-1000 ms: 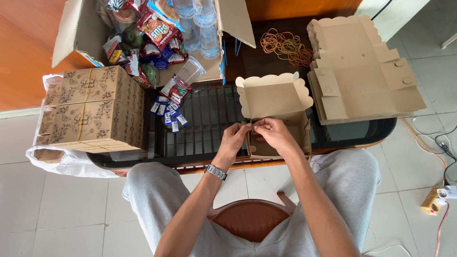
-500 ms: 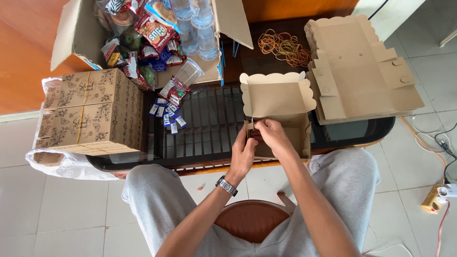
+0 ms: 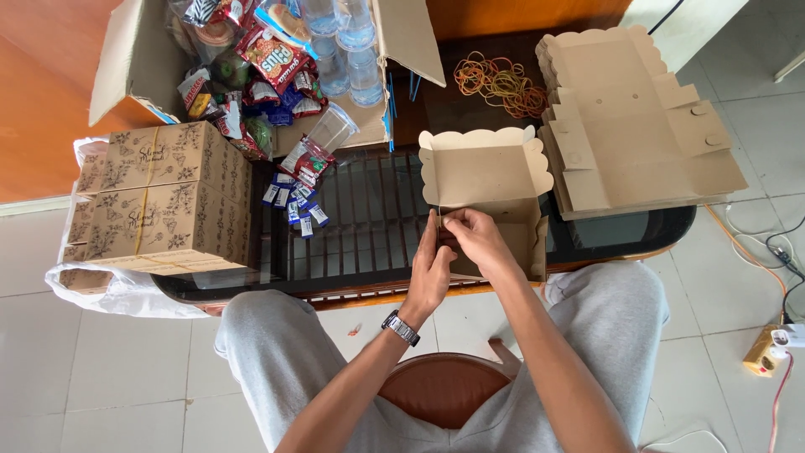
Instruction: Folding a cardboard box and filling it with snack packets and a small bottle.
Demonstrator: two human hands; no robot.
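Brown die-cut cardboard box [image 3: 490, 180], scalloped lid flap raised on the far side, at the near table edge — left hand [image 3: 432, 273] and right hand [image 3: 478, 239], fingers pinched narrow, both grip its near-left corner, equally close, box lying just beyond them.

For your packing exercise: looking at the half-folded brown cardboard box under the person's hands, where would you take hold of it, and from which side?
Probably by its two side walls, coming from the near, seated side. The cardboard box stands open with its scalloped lid tipped up at the back, which blocks that side. The left hand and right hand already work at its near left corner, so the right wall is free.
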